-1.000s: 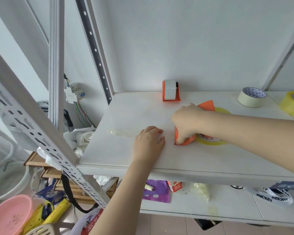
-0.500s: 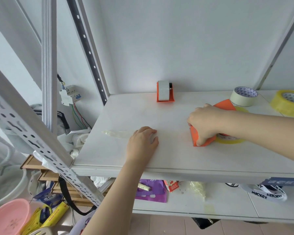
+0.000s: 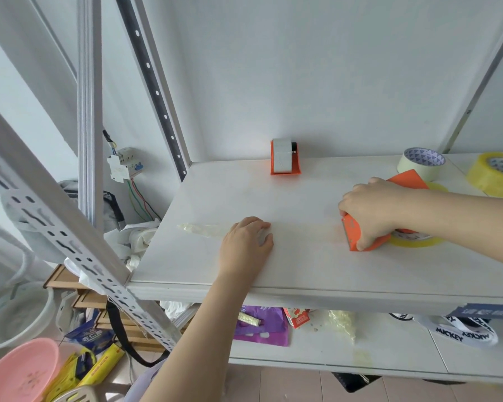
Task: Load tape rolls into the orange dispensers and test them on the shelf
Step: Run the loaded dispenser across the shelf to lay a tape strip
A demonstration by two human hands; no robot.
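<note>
At right of frame, the right hand (image 3: 370, 211) grips the orange dispenser (image 3: 360, 235). The left hand (image 3: 246, 245) lies flat and open, pinning the tape end (image 3: 199, 229). Best to keep the dispenser low on the shelf (image 3: 302, 204) and pull evenly.

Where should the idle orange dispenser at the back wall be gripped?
Grip the orange dispenser across its two flat orange side plates, coming from above and in front. It stands upright against the wall, white roll facing forward, so the rear is blocked and both sides are free.
</note>
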